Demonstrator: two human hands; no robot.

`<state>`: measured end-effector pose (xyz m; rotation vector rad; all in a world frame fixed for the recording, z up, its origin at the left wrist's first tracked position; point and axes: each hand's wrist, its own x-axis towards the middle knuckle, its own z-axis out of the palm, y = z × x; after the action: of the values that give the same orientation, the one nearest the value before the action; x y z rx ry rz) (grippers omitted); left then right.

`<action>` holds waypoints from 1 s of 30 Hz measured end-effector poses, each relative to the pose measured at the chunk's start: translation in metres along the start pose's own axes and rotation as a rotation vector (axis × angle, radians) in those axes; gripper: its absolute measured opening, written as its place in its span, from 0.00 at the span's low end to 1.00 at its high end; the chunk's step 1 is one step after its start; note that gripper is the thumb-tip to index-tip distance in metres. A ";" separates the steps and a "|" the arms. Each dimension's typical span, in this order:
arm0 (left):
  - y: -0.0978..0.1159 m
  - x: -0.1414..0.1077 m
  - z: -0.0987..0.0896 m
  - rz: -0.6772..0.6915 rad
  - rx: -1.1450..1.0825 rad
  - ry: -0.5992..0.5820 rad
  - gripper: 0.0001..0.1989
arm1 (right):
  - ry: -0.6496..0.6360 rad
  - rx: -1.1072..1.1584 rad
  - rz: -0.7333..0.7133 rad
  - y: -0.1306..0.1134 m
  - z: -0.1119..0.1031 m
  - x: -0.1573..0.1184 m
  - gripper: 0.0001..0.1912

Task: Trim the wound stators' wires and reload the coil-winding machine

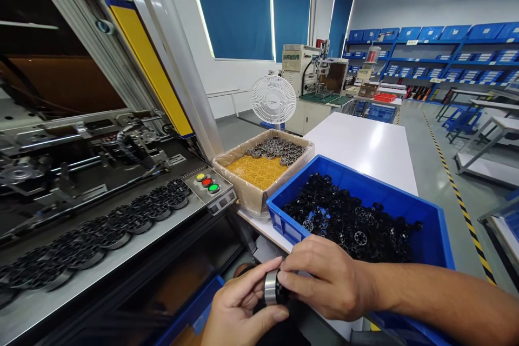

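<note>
Both hands meet in front of me around a motor stator (271, 287), a short metal ring with a silver band and black plastic on its ends. My left hand (243, 303) grips its rim between thumb and fingers. From the right, my right hand (324, 278) presses its fingers onto the black end, hiding part of that side. Just behind the hands stands a blue bin (436, 227) holding many black plastic pieces (360, 221). Rows of similar stators (138, 219) with black tops lie on the machine ledge at left.
A lined cardboard box (263, 197) holds metal rings (279, 148) and a yellow layer. A button panel (208, 186) sits at the ledge corner beside the machine's yellow-faced post (152, 65). Further off are a white table (365, 138), a fan (273, 100) and shelves (430, 59).
</note>
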<state>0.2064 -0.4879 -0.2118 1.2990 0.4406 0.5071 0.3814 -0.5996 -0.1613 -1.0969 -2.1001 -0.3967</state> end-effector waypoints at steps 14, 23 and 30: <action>-0.014 -0.022 0.027 0.226 -0.082 -0.101 0.29 | -0.141 0.362 0.516 0.007 0.004 -0.012 0.31; -0.019 -0.024 0.027 0.297 0.286 -0.010 0.29 | -0.041 0.284 0.483 -0.004 0.010 -0.011 0.16; 0.027 -0.043 -0.102 0.256 0.805 0.565 0.19 | -0.059 0.009 0.484 0.019 -0.004 -0.026 0.20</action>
<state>0.1097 -0.4274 -0.2061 1.9977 1.0253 0.9810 0.4083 -0.6051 -0.1783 -1.5721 -1.7999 -0.1209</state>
